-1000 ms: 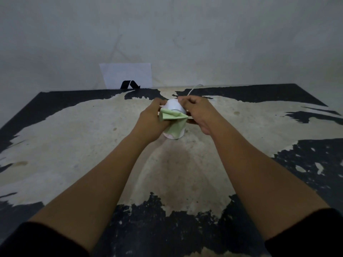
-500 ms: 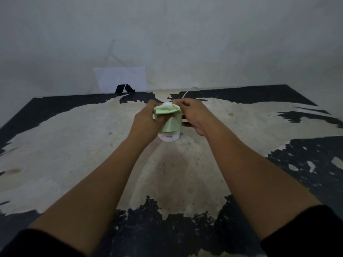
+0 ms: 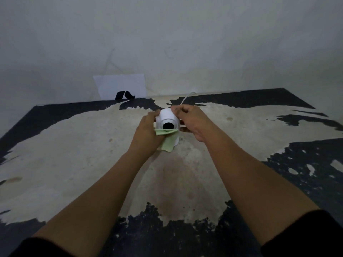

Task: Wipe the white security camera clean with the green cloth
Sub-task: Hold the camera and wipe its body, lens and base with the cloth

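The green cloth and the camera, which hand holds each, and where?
The left hand grips the green cloth by its upper folded edge, under the lens. The right hand steadies the white security camera by its right side.

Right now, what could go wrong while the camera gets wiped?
The white cable runs off behind the security camera; turning the camera might tug it. The green cloth sits just under the dark lens, so the left hand might smear it. The right hand grips only the camera's side, so it could tip.

No readable text, only a black angular mark (image 3: 124, 95) on white paper (image 3: 120, 85) against the wall
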`<state>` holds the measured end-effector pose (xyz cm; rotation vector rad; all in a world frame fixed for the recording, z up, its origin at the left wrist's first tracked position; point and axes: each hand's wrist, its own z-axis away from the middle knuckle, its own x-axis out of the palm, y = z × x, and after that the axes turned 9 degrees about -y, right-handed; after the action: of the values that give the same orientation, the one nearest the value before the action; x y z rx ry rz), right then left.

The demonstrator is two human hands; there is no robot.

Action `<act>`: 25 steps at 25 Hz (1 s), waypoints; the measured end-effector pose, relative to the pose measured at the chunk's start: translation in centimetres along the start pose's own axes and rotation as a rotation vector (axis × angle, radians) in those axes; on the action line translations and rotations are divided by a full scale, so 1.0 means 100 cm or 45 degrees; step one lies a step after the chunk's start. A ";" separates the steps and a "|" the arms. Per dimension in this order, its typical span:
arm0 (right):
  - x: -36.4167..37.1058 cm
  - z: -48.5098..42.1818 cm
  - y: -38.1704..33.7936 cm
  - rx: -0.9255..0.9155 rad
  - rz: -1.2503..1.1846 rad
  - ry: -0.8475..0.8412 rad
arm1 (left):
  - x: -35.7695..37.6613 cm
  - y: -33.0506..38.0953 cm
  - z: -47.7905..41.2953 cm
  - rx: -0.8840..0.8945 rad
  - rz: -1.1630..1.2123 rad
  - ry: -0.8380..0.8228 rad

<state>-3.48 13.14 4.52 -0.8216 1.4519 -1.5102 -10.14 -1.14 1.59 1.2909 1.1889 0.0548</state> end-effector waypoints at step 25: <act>-0.023 0.006 -0.039 -0.518 0.398 0.393 | -0.054 0.046 -0.028 0.106 0.343 -0.043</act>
<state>-2.58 14.74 8.71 -0.5682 2.0556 -1.1541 -11.93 -0.88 8.95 1.5139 0.9907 0.1807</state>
